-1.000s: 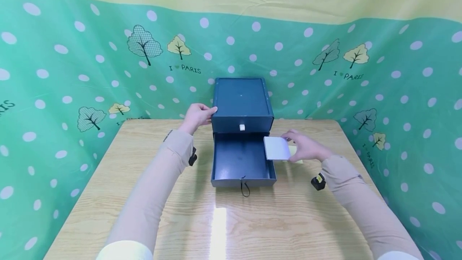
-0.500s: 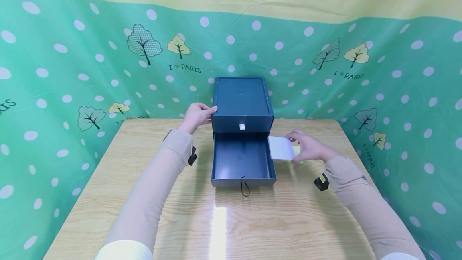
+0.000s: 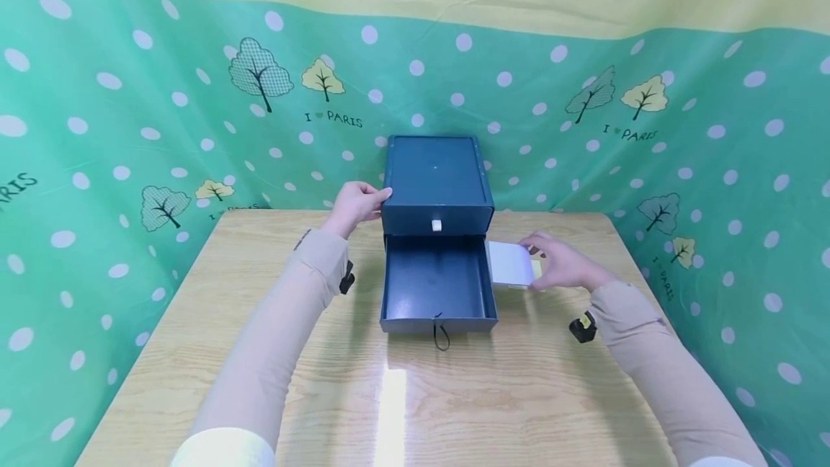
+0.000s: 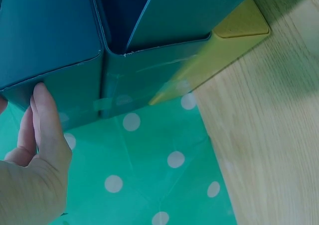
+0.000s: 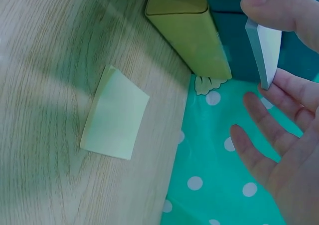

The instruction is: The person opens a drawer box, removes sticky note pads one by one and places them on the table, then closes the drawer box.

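A dark blue drawer cabinet [image 3: 436, 170] stands at the back of the table, its upper drawer with a white knob [image 3: 436, 225] pushed in. Below, the lower drawer [image 3: 436, 279] is pulled out, bare inside, a black loop [image 3: 442, 337] hanging at its front. My left hand [image 3: 355, 207] rests at the cabinet's upper left edge, fingers extended along the side. A white note pad [image 3: 510, 263] is pinched between thumb and fingers of my right hand [image 3: 563, 265], just right of the open drawer. Beneath it on the table lies a pale yellow note pad [image 5: 117, 117], mostly hidden in the head view.
In both wrist views, a yellow section [image 4: 244, 20] forms the cabinet's lowest part. A green dotted cloth [image 3: 415, 92] hangs close behind the wooden table [image 3: 519, 395] and along its sides. Both wrists wear small black devices [image 3: 582, 326].
My right hand has moved right with the white note pad, from over the drawer's right edge to beside it. My left hand stays on the cabinet.
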Demonstrator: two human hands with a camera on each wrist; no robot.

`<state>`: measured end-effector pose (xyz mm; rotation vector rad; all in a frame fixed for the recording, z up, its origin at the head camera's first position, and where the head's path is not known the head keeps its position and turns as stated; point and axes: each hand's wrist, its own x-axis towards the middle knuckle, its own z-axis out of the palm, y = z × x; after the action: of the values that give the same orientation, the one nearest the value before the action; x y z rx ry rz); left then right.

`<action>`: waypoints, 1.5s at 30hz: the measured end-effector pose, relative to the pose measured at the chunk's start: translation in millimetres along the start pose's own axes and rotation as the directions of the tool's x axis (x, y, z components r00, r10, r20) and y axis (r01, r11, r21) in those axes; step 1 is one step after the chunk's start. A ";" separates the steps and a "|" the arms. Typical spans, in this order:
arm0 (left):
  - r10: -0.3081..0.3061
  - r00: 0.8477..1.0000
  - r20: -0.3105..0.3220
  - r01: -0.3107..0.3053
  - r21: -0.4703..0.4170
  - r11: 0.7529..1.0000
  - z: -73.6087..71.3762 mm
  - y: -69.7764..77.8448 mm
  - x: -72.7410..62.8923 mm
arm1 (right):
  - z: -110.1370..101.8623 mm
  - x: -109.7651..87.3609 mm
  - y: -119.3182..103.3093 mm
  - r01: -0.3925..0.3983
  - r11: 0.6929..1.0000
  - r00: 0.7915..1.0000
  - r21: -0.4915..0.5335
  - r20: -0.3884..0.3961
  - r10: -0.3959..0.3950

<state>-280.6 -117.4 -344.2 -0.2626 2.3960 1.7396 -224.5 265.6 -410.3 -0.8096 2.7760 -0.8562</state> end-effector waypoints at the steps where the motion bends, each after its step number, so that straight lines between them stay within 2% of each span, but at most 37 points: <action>1: 0.000 1.000 0.001 0.000 0.002 1.000 -0.2 0.0 -0.1 | -0.2 -0.6 1.1 -0.002 1.000 1.000 -0.005 0.001 0.002; 12: 0.006 1.000 -0.005 -0.006 0.004 1.000 -0.7 -1.3 2.5 | 4.0 -9.0 12.1 -0.010 0.998 0.999 -0.060 0.043 0.012; 22: 0.001 1.000 -0.010 -0.001 0.002 1.000 0.0 0.0 2.6 | 18.3 -19.9 30.4 0.024 0.989 0.997 -0.148 0.080 -0.012; 31: -0.010 1.000 -0.014 0.010 -0.001 1.000 1.1 0.5 1.9 | 29.6 -32.0 45.5 -0.062 0.986 0.986 -0.157 0.141 0.084; 38: -0.007 1.000 -0.023 0.007 -0.004 1.000 1.4 0.6 0.1 | 36.7 -34.9 52.3 -0.058 0.986 0.984 -0.156 0.158 0.083; 45: -0.017 1.000 -0.017 0.017 0.006 1.000 1.7 1.2 -0.1 | 44.9 -36.5 51.5 -0.100 0.976 0.974 -0.193 0.184 0.136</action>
<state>-280.7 -115.4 -343.7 -0.2976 2.4036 1.7291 -205.0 298.9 -477.6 -0.7028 2.7212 -0.4778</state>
